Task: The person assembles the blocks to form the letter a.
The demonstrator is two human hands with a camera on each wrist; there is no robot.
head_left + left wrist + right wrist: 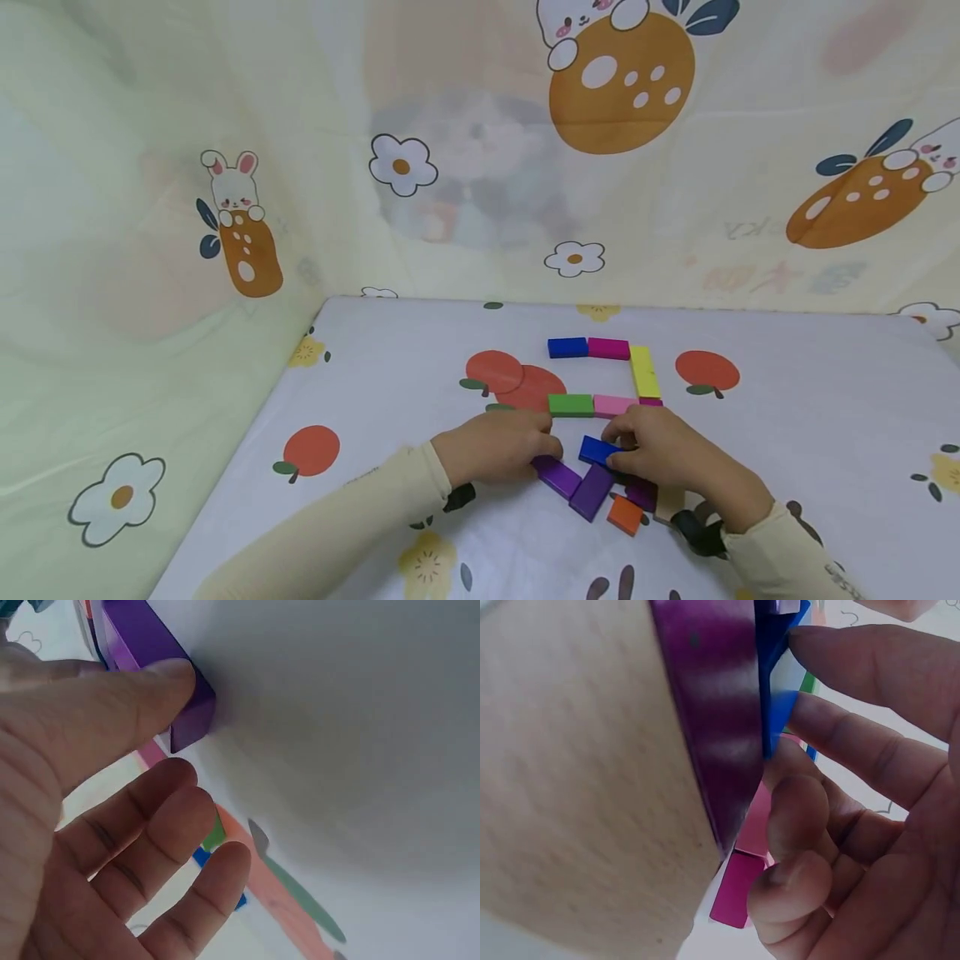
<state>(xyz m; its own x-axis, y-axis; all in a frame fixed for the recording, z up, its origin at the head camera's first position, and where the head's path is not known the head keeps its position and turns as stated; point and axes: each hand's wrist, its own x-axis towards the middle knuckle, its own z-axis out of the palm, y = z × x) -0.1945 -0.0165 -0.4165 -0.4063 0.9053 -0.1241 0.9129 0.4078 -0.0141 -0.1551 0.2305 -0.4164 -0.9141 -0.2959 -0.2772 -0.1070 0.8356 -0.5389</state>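
Note:
In the head view my left hand point(498, 446) is at the left end of a purple block point(557, 477). The left wrist view shows the thumb point(161, 686) laid on that block's end, the other fingers apart from it. My right hand point(656, 446) pinches a blue block point(597, 451) between thumb and fingers, above a cluster of blocks. Touching the first purple block is another purple block point(592, 492). A dark magenta block point(716, 712) and a plain wooden block point(577, 772) lie under the right hand, partly hidden by it in the head view.
An orange block point(625, 516) lies nearest me. Farther back, a bent row has a blue block point(567, 347), a magenta block point(608, 348), a yellow block point(644, 372), a pink block point(613, 406) and a green block point(571, 406). A printed cloth point(375, 367) covers the table; a curtain hangs behind.

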